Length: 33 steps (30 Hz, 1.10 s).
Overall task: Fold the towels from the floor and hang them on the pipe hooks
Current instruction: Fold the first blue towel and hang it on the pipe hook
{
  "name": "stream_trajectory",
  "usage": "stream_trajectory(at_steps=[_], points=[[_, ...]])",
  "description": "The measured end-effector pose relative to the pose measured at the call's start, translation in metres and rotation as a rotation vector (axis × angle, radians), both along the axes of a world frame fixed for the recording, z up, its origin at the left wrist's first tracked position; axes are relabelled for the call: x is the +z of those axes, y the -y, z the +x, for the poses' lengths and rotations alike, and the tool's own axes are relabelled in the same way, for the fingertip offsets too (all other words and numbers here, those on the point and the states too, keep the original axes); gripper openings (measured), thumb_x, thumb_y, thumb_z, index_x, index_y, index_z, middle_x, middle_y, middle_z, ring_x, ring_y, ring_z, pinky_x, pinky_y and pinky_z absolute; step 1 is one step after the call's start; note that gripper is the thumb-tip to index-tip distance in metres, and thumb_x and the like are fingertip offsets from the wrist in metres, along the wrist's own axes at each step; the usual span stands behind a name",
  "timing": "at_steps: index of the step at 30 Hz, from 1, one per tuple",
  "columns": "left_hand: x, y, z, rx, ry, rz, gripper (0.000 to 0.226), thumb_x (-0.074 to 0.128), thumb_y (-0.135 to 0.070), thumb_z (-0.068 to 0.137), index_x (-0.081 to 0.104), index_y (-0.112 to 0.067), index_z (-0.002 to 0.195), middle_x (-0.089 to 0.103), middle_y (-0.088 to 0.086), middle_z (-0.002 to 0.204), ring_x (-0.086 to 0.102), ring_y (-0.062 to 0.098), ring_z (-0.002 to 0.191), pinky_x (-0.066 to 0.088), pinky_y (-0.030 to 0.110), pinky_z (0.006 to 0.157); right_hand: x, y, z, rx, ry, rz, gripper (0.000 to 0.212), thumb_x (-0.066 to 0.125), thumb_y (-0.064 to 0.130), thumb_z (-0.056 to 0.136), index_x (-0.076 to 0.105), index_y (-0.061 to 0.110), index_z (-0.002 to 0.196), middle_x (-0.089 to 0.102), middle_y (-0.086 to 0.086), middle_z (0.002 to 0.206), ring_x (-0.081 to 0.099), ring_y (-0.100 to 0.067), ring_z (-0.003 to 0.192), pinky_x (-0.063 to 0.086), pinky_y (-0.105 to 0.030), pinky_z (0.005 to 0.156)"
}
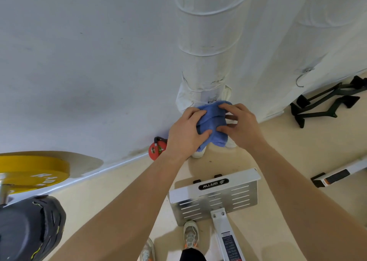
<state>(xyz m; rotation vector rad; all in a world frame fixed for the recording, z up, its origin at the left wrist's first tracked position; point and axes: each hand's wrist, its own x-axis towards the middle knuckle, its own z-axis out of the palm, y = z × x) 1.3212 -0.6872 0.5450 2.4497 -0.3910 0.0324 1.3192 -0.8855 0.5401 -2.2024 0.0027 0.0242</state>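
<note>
Bright, even indoor light, soft shadows on the floor (248,145), strong wide-angle bending at the edges, slight softness.

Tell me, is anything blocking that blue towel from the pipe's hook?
Nothing visible does. The left hand and right hand hold the blue towel in front of the white pipe, just below its small metal hook.

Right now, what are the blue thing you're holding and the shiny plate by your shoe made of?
The blue towel looks like soft, matte terry cloth: it bunches into folds. The slotted plate looks like metal: silvery sheen, cut slots, bolts.
</note>
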Motion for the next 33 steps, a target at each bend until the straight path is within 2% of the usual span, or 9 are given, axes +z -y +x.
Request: stream_trajectory(at_steps=[5,9,12,13,18,22,27,30,33], points=[[-0.003,-0.002,0.007,-0.021,0.065,0.072,0.046,0.074,-0.03,0.081,0.061,-0.022,0.124,0.056,-0.006,0.123,0.06,0.012,0.09,0.045,0.02,0.069,-0.019,-0.016,0.007,-0.147,0.026,0.027,0.049,0.074,0.003,0.073,0.06,0.02,0.117,0.059,0.004,0.108,0.057,0.003,0.084,0.042,-0.003,0.073],[-0.005,0.008,0.014,0.049,0.099,0.118,0.034,0.072,-0.024,0.076,0.06,-0.022,0.108,0.055,-0.006,0.106,0.053,0.014,0.085,0.051,0.033,0.062,-0.024,-0.02,0.007,-0.18,0.093,-0.011,0.042,0.07,0.001,0.075,0.06,0.012,0.115,0.059,-0.002,0.106,0.054,-0.006,0.079,0.04,-0.005,0.072],[-0.011,0.01,0.009,0.069,0.156,0.155,0.035,0.072,-0.026,0.077,0.061,-0.022,0.11,0.056,-0.003,0.108,0.052,0.017,0.089,0.05,0.032,0.062,-0.025,-0.022,0.003,-0.185,0.103,-0.116,0.044,0.07,0.011,0.077,0.06,0.018,0.119,0.058,0.0,0.11,0.056,-0.014,0.084,0.048,-0.029,0.069],[-0.012,0.01,0.007,0.076,0.17,0.169,0.037,0.073,-0.028,0.078,0.061,-0.022,0.112,0.055,-0.001,0.11,0.051,0.019,0.09,0.049,0.031,0.063,-0.024,-0.021,0.0,-0.189,0.103,-0.152,0.046,0.072,0.015,0.076,0.059,0.021,0.12,0.056,0.001,0.111,0.057,-0.016,0.088,0.047,-0.03,0.068],[-0.005,0.001,0.001,0.075,0.275,0.248,0.037,0.074,-0.027,0.078,0.067,-0.021,0.113,0.054,0.005,0.102,0.048,0.023,0.083,0.048,0.036,0.064,-0.022,-0.011,-0.017,-0.127,0.19,-0.286,0.056,0.079,0.022,0.073,0.063,0.024,0.126,0.043,0.0,0.14,0.051,-0.02,0.115,0.043,-0.027,0.073],[-0.008,0.0,0.001,0.037,0.291,0.249,0.032,0.073,-0.022,0.082,0.071,-0.02,0.114,0.063,0.003,0.101,0.056,0.026,0.083,0.052,0.038,0.066,-0.025,-0.003,-0.015,-0.029,0.115,-0.222,0.06,0.074,0.014,0.08,0.057,0.02,0.137,0.041,0.004,0.15,0.055,-0.015,0.122,0.046,-0.024,0.083],[-0.018,0.006,0.005,0.095,0.337,0.197,0.021,0.075,-0.014,0.079,0.073,-0.019,0.099,0.065,0.0,0.089,0.059,0.024,0.072,0.047,0.035,0.061,-0.022,-0.016,0.0,-0.133,0.155,-0.107,0.043,0.069,0.003,0.078,0.064,0.015,0.119,0.056,0.0,0.126,0.066,-0.02,0.09,0.058,-0.038,0.078],[-0.016,0.008,0.013,0.115,0.412,0.318,0.02,0.077,-0.019,0.071,0.068,-0.02,0.089,0.062,-0.002,0.083,0.052,0.023,0.066,0.032,0.033,0.061,-0.022,-0.018,0.008,-0.154,0.151,-0.222,0.039,0.068,0.003,0.075,0.063,0.014,0.112,0.055,-0.002,0.114,0.063,-0.022,0.077,0.052,-0.034,0.063],[-0.012,0.008,0.012,0.116,0.403,0.385,0.022,0.076,-0.021,0.07,0.066,-0.02,0.089,0.058,0.0,0.084,0.049,0.023,0.069,0.03,0.032,0.062,-0.02,-0.016,0.007,-0.136,0.136,-0.312,0.04,0.07,0.01,0.075,0.06,0.019,0.113,0.052,0.0,0.115,0.062,-0.024,0.08,0.042,-0.028,0.059]])
